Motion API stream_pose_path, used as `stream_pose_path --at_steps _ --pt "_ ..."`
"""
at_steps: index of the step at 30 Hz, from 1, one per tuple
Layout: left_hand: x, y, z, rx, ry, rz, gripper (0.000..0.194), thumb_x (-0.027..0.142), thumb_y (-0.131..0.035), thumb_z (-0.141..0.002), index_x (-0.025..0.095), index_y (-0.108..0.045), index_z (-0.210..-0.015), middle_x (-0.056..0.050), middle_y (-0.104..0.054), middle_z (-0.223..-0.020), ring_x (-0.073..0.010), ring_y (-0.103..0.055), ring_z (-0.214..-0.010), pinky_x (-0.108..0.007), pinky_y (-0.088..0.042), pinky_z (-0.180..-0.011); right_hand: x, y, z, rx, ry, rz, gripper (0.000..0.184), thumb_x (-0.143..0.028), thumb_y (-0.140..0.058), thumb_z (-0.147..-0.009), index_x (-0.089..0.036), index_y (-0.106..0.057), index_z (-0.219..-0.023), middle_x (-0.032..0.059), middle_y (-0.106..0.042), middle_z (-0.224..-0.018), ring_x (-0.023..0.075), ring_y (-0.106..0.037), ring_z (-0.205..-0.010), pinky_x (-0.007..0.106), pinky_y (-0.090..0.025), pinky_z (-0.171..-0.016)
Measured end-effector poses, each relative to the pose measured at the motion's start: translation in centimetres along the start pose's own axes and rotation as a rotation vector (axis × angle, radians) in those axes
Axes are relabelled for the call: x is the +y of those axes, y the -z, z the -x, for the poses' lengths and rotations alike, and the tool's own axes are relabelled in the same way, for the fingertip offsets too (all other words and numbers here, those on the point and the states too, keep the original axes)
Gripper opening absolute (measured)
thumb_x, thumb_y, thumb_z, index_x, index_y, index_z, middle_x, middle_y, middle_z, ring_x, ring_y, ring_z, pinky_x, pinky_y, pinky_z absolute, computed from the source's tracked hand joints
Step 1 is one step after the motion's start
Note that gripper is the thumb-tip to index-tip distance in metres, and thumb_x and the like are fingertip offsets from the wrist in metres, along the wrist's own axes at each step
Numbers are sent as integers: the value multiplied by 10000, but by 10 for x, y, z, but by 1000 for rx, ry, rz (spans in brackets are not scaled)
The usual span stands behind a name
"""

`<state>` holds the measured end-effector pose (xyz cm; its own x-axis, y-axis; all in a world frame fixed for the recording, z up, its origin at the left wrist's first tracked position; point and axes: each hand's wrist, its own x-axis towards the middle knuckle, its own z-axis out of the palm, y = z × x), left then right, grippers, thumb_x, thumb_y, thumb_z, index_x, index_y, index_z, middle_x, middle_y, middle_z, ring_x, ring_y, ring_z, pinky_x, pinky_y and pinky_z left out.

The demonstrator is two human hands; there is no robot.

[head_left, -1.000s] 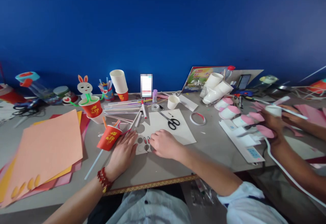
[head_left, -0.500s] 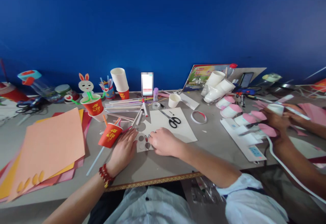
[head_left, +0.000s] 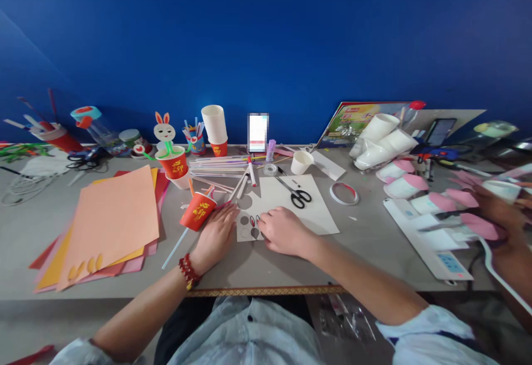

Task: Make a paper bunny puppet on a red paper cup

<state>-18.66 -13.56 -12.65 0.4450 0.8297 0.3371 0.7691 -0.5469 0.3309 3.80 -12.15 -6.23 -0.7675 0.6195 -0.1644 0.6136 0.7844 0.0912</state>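
White hole-cut paper (head_left: 254, 208) was seemingly steadied at lower centre by the flat, open left hand (head_left: 215, 238). The right hand (head_left: 286, 232) was curled beside red-centred ovals (head_left: 252, 221), any grip by its fingers hidden. Fine paper handling was apparently under way; light, precise pressure seemed called for next.

The view has swung left (the tabletop (head_left: 344, 265) sits further right); green strips (head_left: 25, 152) have appeared far left.

White paper (head_left: 250, 211) with round holes, red-centred ovals (head_left: 252, 221) on it, flat on grey table (head_left: 361, 254)
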Motion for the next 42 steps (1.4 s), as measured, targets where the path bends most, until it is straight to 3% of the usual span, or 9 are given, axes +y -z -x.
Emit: stream_pose_path --at_steps 12,18,27,30,33,35,38,40,42 --pt "0 -2 0 33 -12 22 387 117 -382 -951 170 -522 -1307 -145 -607 -1353 -259 -546 -1292 -492 -460 -1078 4 -3 0 53 -100 -103 247 -334 -634 -875 -135 -637 -1022 120 -686 -1006 263 -638 -940 341 -445 -763" --pt "0 -3 1 39 -12 17 360 168 -423 -960 170 -537 -1301 -149 -609 -1349 -275 -552 -1280 -500 -458 -1073 -2 -16 4 102 -169 -109 180 -235 -535 -944 -153 -602 -1089 102 -694 -997 228 -644 -901 313 -434 -744" --pt "-1 0 0 65 16 127 325 286 -445 -994 198 -543 -1291 -121 -635 -1310 -284 -505 -1319 -521 -425 -1090 -14 -20 4 221 -226 -104 186 -186 -460 -977 -191 -640 -1022 73 -676 -990 205 -621 -860 291 -430 -666" --pt "3 5 0 90 73 267 340 331 -474 -983 208 -530 -1296 -133 -570 -1380 -285 -489 -1325 -513 -403 -1106 -12 -22 11 271 -317 -185 147 -197 -507 -952 -192 -629 -1033 67 -676 -1028 188 -636 -829 280 -438 -677" --pt "8 11 0 86 266 570 365 419 -481 -971 209 -523 -1268 -138 -587 -1315 -268 -564 -1211 -464 -475 -1026 -12 -24 21 358 -395 -267 135 -168 -535 -917 -187 -618 -1021 70 -678 -1027 190 -643 -842 275 -453 -716" --pt "11 13 -1 -20 424 905 425 514 -446 -962 184 -546 -1210 -140 -638 -1185 -253 -638 -1059 -407 -552 -878 -16 -27 27 411 -414 -331 132 -131 -549 -884 -185 -613 -987 71 -679 -1002 197 -643 -865 275 -466 -744" --pt "17 14 -2 -302 584 1356 559 612 -415 -938 137 -574 -1187 -134 -684 -1009 -244 -685 -907 -347 -568 -717 -26 -31 32 476 -395 -432 167 -80 -544 -854 -184 -604 -971 77 -679 -1006 200 -643 -917 281 -489 -800" --pt "20 14 -3 -398 625 1450 523 579 -513 -913 148 -588 -1198 -99 -693 -941 -223 -693 -850 -325 -559 -707 -32 -35 33 492 -364 -481 197 -51 -526 -850 -186 -600 -973 85 -676 -1035 197 -642 -956 286 -499 -839" --pt "23 14 -4 -406 645 1443 444 506 -611 -885 182 -606 -1189 -62 -695 -919 -199 -695 -808 -301 -549 -707 -36 -37 33 487 -330 -533 215 -35 -515 -851 -192 -600 -971 86 -669 -1065 188 -641 -984 283 -505 -862"
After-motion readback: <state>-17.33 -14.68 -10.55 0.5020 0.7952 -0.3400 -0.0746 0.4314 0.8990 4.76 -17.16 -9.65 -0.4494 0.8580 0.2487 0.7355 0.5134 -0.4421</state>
